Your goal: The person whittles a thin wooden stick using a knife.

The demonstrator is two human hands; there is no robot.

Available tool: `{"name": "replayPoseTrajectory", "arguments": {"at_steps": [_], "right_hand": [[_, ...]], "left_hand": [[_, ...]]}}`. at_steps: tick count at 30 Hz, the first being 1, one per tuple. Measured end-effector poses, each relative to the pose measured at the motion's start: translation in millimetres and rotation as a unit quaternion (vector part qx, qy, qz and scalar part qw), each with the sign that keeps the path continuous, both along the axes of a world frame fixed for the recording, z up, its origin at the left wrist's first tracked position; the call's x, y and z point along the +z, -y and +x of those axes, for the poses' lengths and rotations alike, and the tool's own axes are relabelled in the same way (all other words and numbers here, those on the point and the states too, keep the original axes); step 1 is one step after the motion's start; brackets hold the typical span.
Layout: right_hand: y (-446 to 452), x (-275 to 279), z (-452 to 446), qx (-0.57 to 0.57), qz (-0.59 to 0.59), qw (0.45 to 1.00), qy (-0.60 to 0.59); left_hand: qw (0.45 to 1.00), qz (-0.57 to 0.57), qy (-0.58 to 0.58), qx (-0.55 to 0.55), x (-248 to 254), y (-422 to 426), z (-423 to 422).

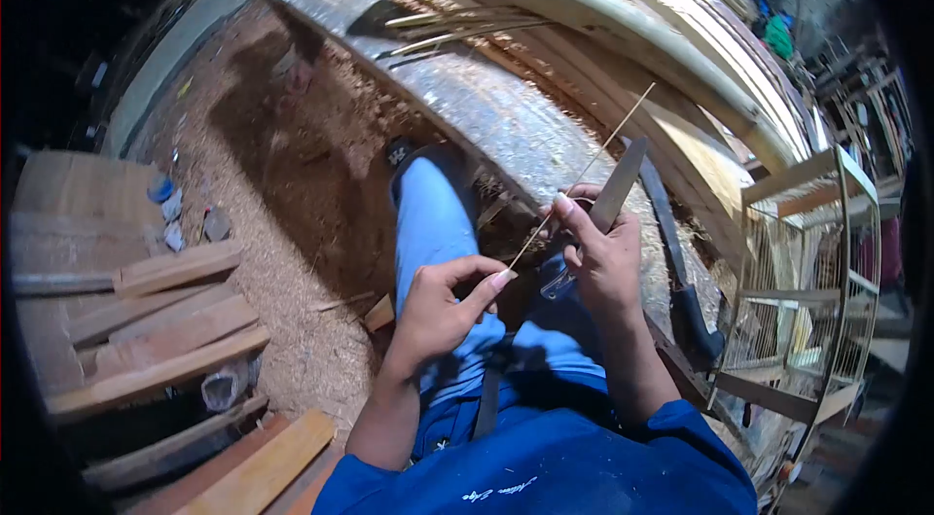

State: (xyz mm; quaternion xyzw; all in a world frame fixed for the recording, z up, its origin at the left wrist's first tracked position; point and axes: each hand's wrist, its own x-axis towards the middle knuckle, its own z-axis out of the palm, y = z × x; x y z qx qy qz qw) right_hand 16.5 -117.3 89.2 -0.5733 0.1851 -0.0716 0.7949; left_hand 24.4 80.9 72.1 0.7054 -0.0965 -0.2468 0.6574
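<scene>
My left hand (pixel 452 306) is closed, pinching the lower end of a thin bamboo stick (pixel 623 126) between thumb and fingers. The stick runs up and to the right, past my right hand (pixel 608 252). That hand is wrapped round a knife (pixel 623 182), its broad blade pointing up and away from me. My right thumb and forefinger also press on the stick beside the blade. The knife's lower end shows below my fingers, but most of its grip is hidden. Both hands are above my lap, at the near edge of a worn plank bench (pixel 467 106).
A long blade with a black handle (pixel 693 316) lies on the bench at right. Several split sticks (pixel 457 32) rest farther up, near a thick bamboo pole (pixel 584 14). A wooden cage (pixel 803 291) stands at right. Timber offcuts (pixel 185 320) are stacked at left. Shavings cover the ground.
</scene>
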Motion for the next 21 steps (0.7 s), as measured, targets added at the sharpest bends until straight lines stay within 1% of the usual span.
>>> {"name": "replayPoseTrajectory", "arguments": {"at_steps": [1, 2, 4, 5, 6, 7, 8, 10, 12, 13, 14, 16, 18, 20, 21], "right_hand": [[-9, -4, 0, 0.025, 0.029, 0.999, 0.027], [-16, -6, 1, 0.040, 0.032, 0.998, 0.023], [-24, -9, 3, 0.086, -0.024, 0.994, -0.059], [-23, -13, 3, 0.129, -0.040, 0.986, -0.098], [-23, -21, 3, 0.139, -0.038, 0.984, -0.102], [-24, -33, 0, 0.152, -0.173, 0.972, -0.033], [-26, -41, -3, 0.164, -0.218, 0.962, -0.009], [-29, -55, -10, 0.178, -0.307, 0.934, 0.040], [-31, -58, -20, 0.241, -0.403, 0.879, 0.086], [-36, -64, -25, 0.262, -0.376, 0.886, 0.065], [-41, -70, -30, 0.264, -0.382, 0.882, 0.083], [-49, -76, -40, 0.281, -0.383, 0.877, 0.069], [-56, -81, -45, 0.272, -0.393, 0.875, 0.082], [-60, -84, -47, 0.288, -0.437, 0.850, 0.067], [-62, -88, -47, 0.293, -0.441, 0.844, 0.088]], "left_hand": [[1.000, -0.001, -0.007, 0.019, -3, -1, -3], [0.998, -0.017, -0.040, 0.043, -6, -3, -6], [0.995, -0.030, -0.058, 0.072, -16, -14, -14], [0.994, -0.028, -0.061, 0.083, -26, -21, -19], [0.991, -0.026, -0.072, 0.109, -36, -28, -25], [0.987, -0.024, -0.084, 0.135, -45, -34, -34], [0.985, -0.020, -0.091, 0.143, -53, -39, -42], [0.966, -0.031, -0.136, 0.218, -62, -44, -56], [0.955, -0.032, -0.167, 0.245, -65, -45, -63], [0.951, -0.033, -0.167, 0.257, -64, -46, -66], [0.948, -0.034, -0.168, 0.269, -65, -47, -70], [0.939, -0.037, -0.172, 0.295, -75, -51, -81], [0.932, -0.030, -0.170, 0.319, -78, -56, -86], [0.932, -0.032, -0.167, 0.321, -80, -55, -86], [0.934, -0.029, -0.170, 0.313, -80, -55, -84]]}}
